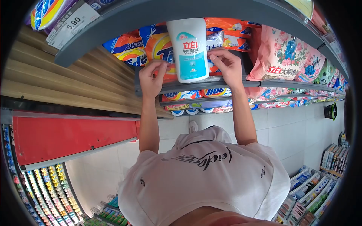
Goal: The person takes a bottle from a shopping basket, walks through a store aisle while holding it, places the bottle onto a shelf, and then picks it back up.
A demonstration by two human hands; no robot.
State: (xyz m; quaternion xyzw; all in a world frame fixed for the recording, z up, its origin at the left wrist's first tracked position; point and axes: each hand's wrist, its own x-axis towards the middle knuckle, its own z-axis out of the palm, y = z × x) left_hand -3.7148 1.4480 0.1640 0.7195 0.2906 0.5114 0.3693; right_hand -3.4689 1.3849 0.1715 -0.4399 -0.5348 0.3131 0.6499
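Flanking the bottle closely by the shelf edge, left hand and right hand curve loosely, unclamped.

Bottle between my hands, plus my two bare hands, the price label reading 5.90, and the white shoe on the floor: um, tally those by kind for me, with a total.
White and teal bottle: 1
Hands, left hand and right hand: 2
5.90 price label: 1
White shoe: 1
Total: 5
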